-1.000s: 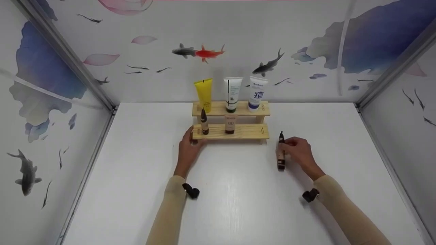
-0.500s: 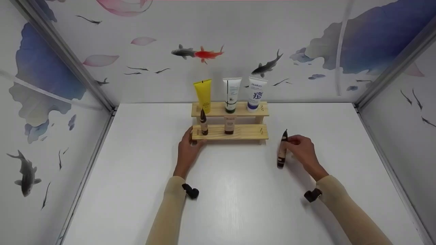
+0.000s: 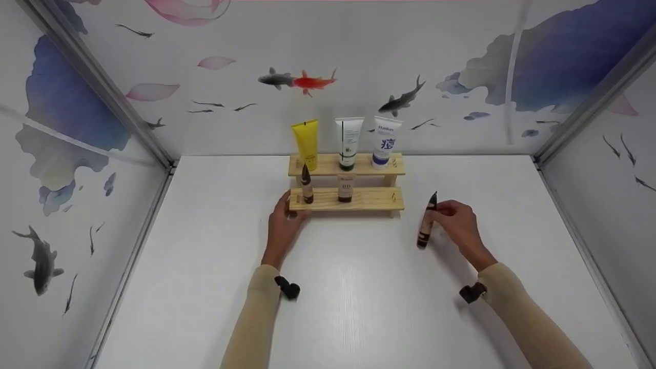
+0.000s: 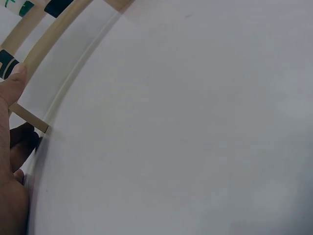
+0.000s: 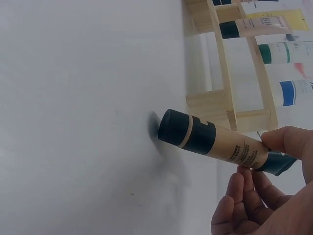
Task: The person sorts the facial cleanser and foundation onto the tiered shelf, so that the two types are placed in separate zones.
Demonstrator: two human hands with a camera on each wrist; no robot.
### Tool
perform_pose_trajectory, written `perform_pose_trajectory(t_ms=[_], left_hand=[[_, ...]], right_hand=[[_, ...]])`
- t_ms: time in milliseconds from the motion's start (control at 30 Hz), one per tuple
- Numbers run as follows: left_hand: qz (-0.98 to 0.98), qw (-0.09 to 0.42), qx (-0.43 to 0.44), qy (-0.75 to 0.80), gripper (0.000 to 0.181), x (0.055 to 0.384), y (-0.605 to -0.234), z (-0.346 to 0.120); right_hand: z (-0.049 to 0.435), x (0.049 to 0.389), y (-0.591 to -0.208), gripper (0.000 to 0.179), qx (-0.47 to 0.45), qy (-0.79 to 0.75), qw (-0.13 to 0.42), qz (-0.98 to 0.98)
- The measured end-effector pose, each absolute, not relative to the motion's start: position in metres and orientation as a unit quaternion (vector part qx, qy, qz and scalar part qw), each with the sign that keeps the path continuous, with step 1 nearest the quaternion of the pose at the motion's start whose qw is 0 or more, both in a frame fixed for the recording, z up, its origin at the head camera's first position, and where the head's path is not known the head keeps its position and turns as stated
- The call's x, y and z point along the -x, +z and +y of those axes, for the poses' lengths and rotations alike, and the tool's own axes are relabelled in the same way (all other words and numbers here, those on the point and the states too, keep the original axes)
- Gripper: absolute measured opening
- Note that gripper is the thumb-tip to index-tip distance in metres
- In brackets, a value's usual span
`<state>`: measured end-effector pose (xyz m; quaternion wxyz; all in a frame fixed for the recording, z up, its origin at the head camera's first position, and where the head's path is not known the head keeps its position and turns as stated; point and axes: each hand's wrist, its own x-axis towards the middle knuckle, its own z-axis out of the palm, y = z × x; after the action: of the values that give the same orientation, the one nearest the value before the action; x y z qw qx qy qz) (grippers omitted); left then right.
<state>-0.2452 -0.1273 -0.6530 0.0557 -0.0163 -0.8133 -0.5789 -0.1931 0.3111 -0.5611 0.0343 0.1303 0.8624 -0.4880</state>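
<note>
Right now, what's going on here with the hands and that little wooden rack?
A person's right hand pinches a small tan tube with a dark cap, tilted, its cap end at or just above the white table, to the right of the two-tier wooden rack. The left hand rests against the rack's lower left corner. The top shelf holds a yellow tube and two white tubes; the lower shelf holds two small tan tubes, with its right end free.

On the wooden rack: three tall tubes on its upper step, two small tubes on its lower. One small tube right of the rack.
</note>
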Motion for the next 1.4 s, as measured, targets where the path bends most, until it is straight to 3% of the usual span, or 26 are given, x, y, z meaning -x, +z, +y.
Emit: perform_pose_trajectory(t_ms=[733, 1400], left_hand=[[-0.821, 0.056, 0.008, -0.568, 0.084, 0.247, -0.650, -0.124], [-0.821, 0.052, 0.001, -0.569, 0.086, 0.245, -0.651, -0.126]], right_hand=[[0.311, 0.195, -0.548, 0.050, -0.107, -0.516, -0.009, 0.850], [0.299, 0.205, -0.527, 0.039, -0.057, -0.499, -0.056, 0.863]])
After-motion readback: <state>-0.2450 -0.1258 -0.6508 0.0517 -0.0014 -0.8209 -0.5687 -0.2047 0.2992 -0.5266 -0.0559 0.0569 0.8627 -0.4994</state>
